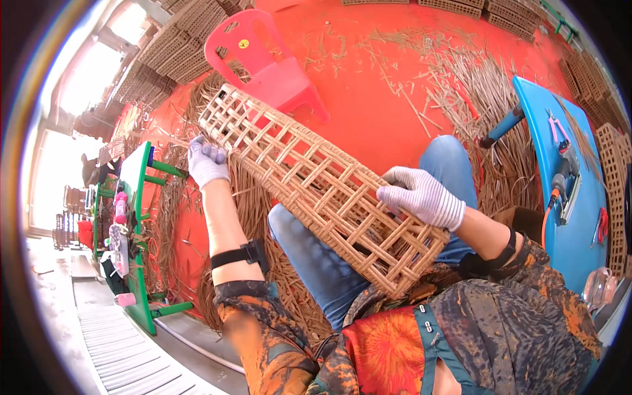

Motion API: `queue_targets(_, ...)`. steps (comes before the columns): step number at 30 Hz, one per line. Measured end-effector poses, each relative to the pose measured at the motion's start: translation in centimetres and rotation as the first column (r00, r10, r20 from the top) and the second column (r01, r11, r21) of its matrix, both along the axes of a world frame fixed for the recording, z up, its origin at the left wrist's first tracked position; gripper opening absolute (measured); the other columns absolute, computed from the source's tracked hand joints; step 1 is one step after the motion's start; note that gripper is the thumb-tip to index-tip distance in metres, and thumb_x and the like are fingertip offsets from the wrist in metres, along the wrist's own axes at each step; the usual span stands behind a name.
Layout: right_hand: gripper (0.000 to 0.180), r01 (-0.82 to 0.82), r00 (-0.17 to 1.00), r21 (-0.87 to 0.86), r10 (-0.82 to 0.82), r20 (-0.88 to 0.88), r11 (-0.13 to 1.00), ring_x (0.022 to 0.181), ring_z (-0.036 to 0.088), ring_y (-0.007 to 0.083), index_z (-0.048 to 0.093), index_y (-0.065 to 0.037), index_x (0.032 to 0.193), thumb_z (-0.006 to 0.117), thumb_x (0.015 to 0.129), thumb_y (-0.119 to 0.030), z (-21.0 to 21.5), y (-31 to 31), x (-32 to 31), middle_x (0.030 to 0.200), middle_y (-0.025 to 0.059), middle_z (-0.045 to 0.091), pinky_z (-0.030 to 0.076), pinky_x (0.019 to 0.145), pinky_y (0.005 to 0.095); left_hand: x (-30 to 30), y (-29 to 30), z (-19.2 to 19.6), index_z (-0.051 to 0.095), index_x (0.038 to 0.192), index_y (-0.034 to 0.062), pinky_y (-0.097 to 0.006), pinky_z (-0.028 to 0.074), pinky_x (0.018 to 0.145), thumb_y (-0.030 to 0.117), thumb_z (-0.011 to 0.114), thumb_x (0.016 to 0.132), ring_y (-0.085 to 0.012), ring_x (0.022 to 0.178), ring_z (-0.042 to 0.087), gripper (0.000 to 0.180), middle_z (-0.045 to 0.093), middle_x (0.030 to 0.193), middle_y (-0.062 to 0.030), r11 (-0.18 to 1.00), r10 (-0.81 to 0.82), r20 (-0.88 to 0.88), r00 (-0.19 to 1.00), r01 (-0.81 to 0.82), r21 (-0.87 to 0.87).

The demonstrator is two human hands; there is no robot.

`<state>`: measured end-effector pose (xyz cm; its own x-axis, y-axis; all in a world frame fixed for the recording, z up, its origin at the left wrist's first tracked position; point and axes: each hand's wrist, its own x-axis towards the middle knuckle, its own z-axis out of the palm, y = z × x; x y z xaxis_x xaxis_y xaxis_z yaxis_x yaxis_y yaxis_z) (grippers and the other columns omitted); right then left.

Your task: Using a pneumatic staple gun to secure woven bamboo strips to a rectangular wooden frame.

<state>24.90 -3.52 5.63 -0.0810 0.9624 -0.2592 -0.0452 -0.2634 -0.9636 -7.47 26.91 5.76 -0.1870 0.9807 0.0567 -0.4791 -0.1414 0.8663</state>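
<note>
A long, box-shaped wicker frame (pixel 316 178), woven in tan strands with open square gaps, lies slantwise across my knees. Its far end points up and to the left. Gloved in striped white, my right hand (pixel 421 197) grips the frame's upper right edge near its close end, thumb on top. My left hand (pixel 209 161), also gloved, is closed beside the far end, just below its corner. A thin pale strand (pixel 164 138) runs leftward from these fingers, which seem to pinch it. Their inner side is hidden.
A red plastic chair (pixel 263 66) stands beyond the frame on the red floor. Loose strands (pixel 487 99) lie in heaps. At right is a blue table (pixel 566 197) with a power tool (pixel 563 174) and pliers (pixel 558 125); at left, a green-legged table (pixel 138 243). Woven panels are stacked behind.
</note>
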Motion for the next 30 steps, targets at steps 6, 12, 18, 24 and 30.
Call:
queue_targets(6, 0.037, -0.080, 0.994, -0.002, 0.080, 0.074, 0.997, 0.080, 0.065, 0.0105, 0.065, 0.006, 0.112, 0.067, 0.098, -0.028, 0.6, 0.8, 0.0, 0.092, 0.0072, 0.070, 0.054, 0.073, 0.0284, -7.1, -2.2, -3.8, 0.068, 0.098, 0.0065, -0.026, 0.044, 0.057, 0.025, 0.065, 0.101, -0.0073, 0.060, 0.050, 0.019, 0.061, 0.078, 0.0016, 0.977, 0.214, -0.731, 0.648, -0.127, 0.173)
queue_targets(12, 0.038, -0.076, 0.993, -0.058, 0.081, 0.081, 0.995, 0.079, 0.064, 0.0110, 0.063, 0.006, 0.113, 0.065, 0.099, -0.030, 0.4, 1.2, 0.6, 0.092, 0.0076, 0.070, 0.054, 0.073, 0.0284, -4.1, -5.9, -1.2, 0.073, 0.090, 0.0011, -0.024, 0.047, 0.062, 0.035, 0.071, 0.096, -0.0097, 0.063, 0.059, 0.034, 0.067, 0.070, -0.0006, 0.997, -0.074, -0.952, 0.298, 0.016, -0.073)
queue_targets(18, 0.031, -0.111, 0.835, 0.385, -0.124, 0.535, 0.916, 0.081, 0.066, 0.0146, 0.066, 0.001, 0.111, 0.073, 0.093, -0.023, 1.2, 2.5, 0.8, 0.088, 0.0096, 0.069, 0.054, 0.077, 0.0309, -3.0, -6.5, 3.0, 0.070, 0.084, 0.0056, -0.021, 0.028, 0.042, 0.030, 0.072, 0.096, -0.0015, 0.048, 0.046, 0.027, 0.061, 0.064, 0.0044, 0.936, -0.307, -0.558, 0.771, 0.138, -0.324)
queue_targets(24, 0.019, -0.445, 0.717, 0.687, -0.231, 0.658, 0.575, 0.091, 0.069, 0.0291, 0.072, -0.006, 0.106, 0.066, 0.096, -0.020, 7.5, 12.9, -2.1, 0.095, 0.0120, 0.071, 0.056, 0.082, 0.0362, -1.9, -8.0, 4.1, 0.072, 0.093, 0.0019, -0.022, 0.036, 0.050, 0.022, 0.076, 0.091, -0.0053, 0.052, 0.046, 0.020, 0.059, 0.068, 0.0025, 0.930, -0.351, -0.444, 0.825, 0.249, -0.271)
queue_targets(30, 0.025, -0.666, 0.627, 0.658, -0.216, 0.749, 0.352, 0.094, 0.070, 0.0272, 0.071, -0.009, 0.119, 0.060, 0.097, -0.014, 6.9, 25.6, -12.4, 0.103, 0.0115, 0.071, 0.055, 0.086, 0.0363, -2.0, -8.4, 6.0, 0.074, 0.098, 0.0018, -0.023, 0.036, 0.052, 0.020, 0.077, 0.089, -0.0045, 0.057, 0.048, 0.020, 0.059, 0.070, 0.0031, 0.957, -0.291, -0.633, 0.717, 0.218, -0.193)
